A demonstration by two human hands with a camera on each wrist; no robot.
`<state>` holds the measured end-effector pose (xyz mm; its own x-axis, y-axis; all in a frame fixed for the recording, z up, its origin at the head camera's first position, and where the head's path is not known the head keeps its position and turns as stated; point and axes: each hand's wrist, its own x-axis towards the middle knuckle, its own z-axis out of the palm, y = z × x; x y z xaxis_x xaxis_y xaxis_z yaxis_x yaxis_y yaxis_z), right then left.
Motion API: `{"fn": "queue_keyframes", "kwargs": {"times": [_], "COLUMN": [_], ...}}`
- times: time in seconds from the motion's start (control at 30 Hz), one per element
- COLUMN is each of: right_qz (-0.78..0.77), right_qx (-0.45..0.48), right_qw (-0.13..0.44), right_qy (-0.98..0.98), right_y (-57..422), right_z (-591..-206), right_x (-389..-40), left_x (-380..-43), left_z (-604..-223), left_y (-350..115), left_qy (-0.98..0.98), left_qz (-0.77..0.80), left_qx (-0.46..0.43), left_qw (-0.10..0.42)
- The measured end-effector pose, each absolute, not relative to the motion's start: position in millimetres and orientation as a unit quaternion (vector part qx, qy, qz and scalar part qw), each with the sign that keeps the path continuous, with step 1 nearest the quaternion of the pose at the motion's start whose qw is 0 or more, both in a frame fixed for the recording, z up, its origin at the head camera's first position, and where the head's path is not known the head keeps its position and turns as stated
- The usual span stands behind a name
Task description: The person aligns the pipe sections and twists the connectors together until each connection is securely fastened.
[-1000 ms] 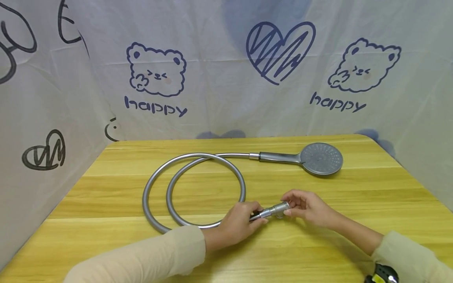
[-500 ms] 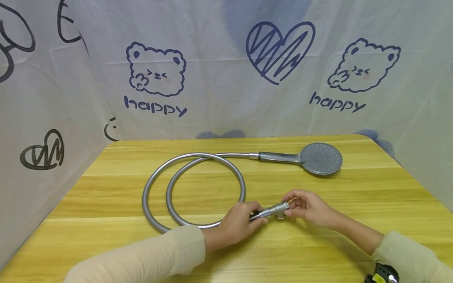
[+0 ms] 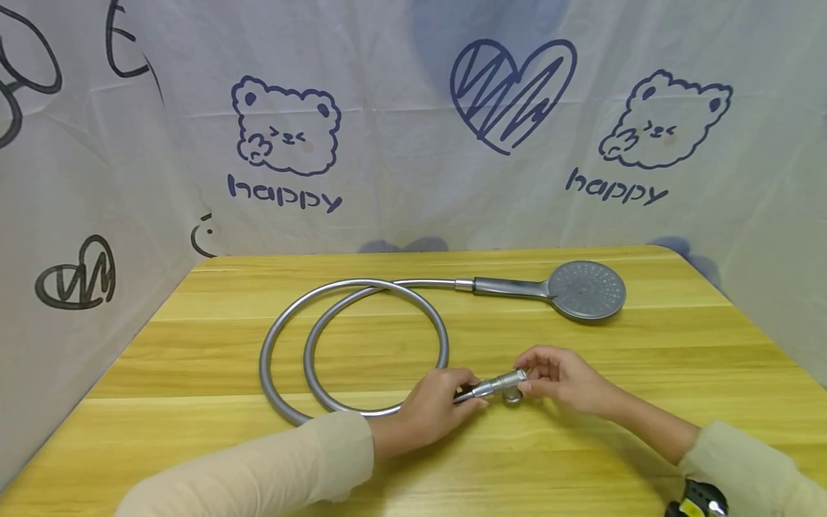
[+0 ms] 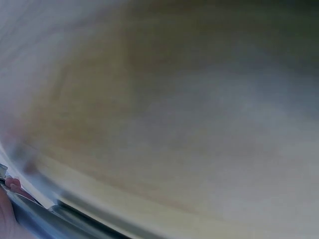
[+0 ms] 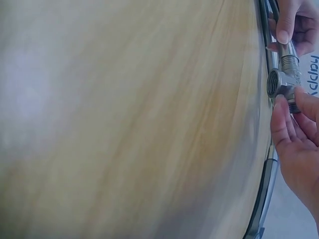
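My left hand (image 3: 436, 408) grips the end of a grey shower hose (image 3: 266, 359) near its metal connector, at the front centre of the table. On that connector sits a silver tee fitting (image 3: 512, 380), pinched at its far end between the thumb and fingers of my right hand (image 3: 563, 380). In the right wrist view, the threaded side opening of the tee fitting (image 5: 284, 83) faces away from the fingers. Only a sliver of hand and hose shows in the blurred left wrist view.
A round shower head (image 3: 586, 291) lies at the back right, joined to the hose's other end. The hose lies in loops on the wooden table (image 3: 213, 345). A printed cloth (image 3: 388, 143) hangs behind, and a black watch-like device (image 3: 698, 499) sits by the right sleeve.
The tee fitting has turned in my right fingers, so its side outlet now points down toward me and shows more. Both hands have stayed in place; hose and shower head lie still.
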<state>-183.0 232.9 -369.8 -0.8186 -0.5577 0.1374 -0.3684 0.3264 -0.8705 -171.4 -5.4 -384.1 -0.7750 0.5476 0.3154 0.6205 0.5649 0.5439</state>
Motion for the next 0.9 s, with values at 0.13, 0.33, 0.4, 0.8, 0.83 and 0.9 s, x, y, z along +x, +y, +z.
{"fn": "queue_keyframes", "kwargs": {"times": [0.13, 0.33, 0.4, 0.8, 0.83, 0.9], "right_qz": [-0.499, -0.492, -0.49, -0.492, -0.492, -0.493], "right_qx": [-0.281, -0.282, -0.282, -0.291, -0.29, -0.287], "right_qw": [0.093, 0.086, 0.083, 0.085, 0.086, 0.088], "right_qy": [0.814, 0.819, 0.821, 0.816, 0.817, 0.816], "right_y": [232.7, 232.3, 232.3, 231.6, 231.6, 231.4], "right_z": [-369.9, -370.8, -371.4, -374.8, -375.1, -375.6], "right_x": [-182.5, -182.4, -182.6, -183.6, -183.5, -183.2], "left_x": [-171.8, -172.5, -172.6, -171.3, -171.3, -171.3], "left_z": [-384.4, -384.4, -384.6, -383.5, -383.5, -383.4], "left_y": [-6.1, -6.2, -6.3, -6.5, -6.5, -6.4], "left_qy": [-0.882, -0.883, -0.883, -0.886, -0.886, -0.886], "left_qz": [-0.326, -0.319, -0.318, -0.31, -0.31, -0.309], "left_qx": [-0.336, -0.337, -0.339, -0.339, -0.339, -0.339], "left_qw": [0.059, 0.061, 0.061, 0.06, 0.061, 0.061]}}
